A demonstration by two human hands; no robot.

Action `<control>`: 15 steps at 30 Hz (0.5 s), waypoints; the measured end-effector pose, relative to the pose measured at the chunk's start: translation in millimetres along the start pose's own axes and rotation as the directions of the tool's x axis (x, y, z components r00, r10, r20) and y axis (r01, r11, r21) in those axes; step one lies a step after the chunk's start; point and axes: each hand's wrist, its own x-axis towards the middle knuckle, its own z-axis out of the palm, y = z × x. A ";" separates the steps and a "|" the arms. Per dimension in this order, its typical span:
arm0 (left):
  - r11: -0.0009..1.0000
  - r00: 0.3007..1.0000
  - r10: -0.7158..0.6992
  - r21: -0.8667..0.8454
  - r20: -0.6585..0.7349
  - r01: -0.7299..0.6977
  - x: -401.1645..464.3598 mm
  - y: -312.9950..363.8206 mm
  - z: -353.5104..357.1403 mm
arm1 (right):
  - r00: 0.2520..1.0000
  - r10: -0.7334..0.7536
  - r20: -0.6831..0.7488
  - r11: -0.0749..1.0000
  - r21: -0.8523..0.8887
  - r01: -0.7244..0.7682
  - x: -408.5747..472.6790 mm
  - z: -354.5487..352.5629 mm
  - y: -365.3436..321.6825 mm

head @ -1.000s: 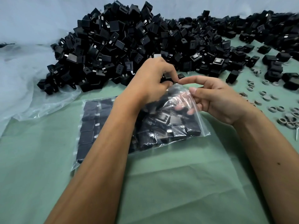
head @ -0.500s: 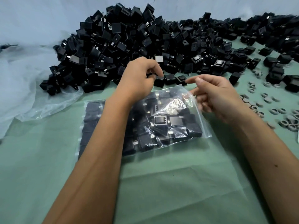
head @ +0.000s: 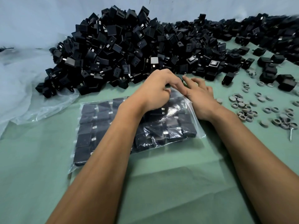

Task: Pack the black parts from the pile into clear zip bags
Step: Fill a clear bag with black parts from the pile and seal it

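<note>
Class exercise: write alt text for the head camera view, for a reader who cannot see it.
Two bare hands work at the mouth of a clear plastic zip bag of black square parts on a green cloth-covered table: the left hand curls at the opening, the right hand lies with fingers spread. Behind is a large pile of black plastic parts, with small grey rings scattered at right.

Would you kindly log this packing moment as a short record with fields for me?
surface: green cloth
pile: black parts heaped at the back
zip bag: clear zip bag lying flat, partly filled with black parts
left hand: left hand curled at the bag's far end; what it grips is unclear
right hand: right hand with fingers spread by the bag's mouth
beside: grey rings scattered to the right; plastic sheet on the left
</note>
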 end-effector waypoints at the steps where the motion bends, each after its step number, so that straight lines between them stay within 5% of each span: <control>1: 1.000 1.000 -0.001 0.014 0.003 0.001 0.1 0.8 0.9 | 1.000 0.005 0.009 1.000 -0.006 -0.005 1.5 0.5 0.3; 6: 0.998 0.999 -0.021 0.065 0.031 0.019 0.7 3.6 0.0 | 0.995 0.055 -0.089 0.995 0.091 -0.047 -0.8 0.1 -2.2; 12: 0.996 0.995 -0.003 0.090 0.096 -0.006 1.1 3.6 0.4 | 0.867 0.166 -0.471 0.878 0.471 0.088 -14.5 -11.1 2.4; 15: 0.994 0.996 0.018 0.108 0.091 -0.028 0.9 2.8 -0.3 | 0.861 0.264 -0.435 0.804 0.592 0.053 -16.7 -13.7 6.6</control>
